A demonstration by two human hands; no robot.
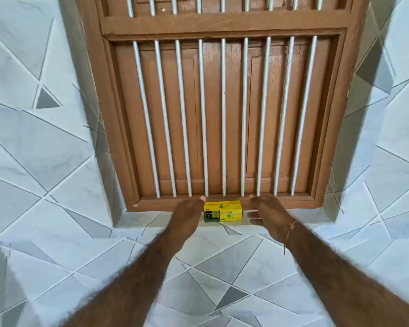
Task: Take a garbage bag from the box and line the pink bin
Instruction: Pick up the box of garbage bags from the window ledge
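A small yellow and black box of garbage bags (223,211) lies on a tiled sill at the foot of a wooden window. My left hand (187,214) reaches to the box's left end, fingers extended, touching or nearly touching it. On the other side, my right hand (267,214) hovers by the box's right end with fingers spread and a small gap to the box. A thin thread bracelet circles the right wrist. Neither hand holds anything. The pink bin is not in view.
A brown wooden window frame (224,24) with closed shutters and several vertical metal bars (223,114) rises right behind the box. Grey and white geometric tiles (45,138) cover the walls on both sides and the surface below the sill.
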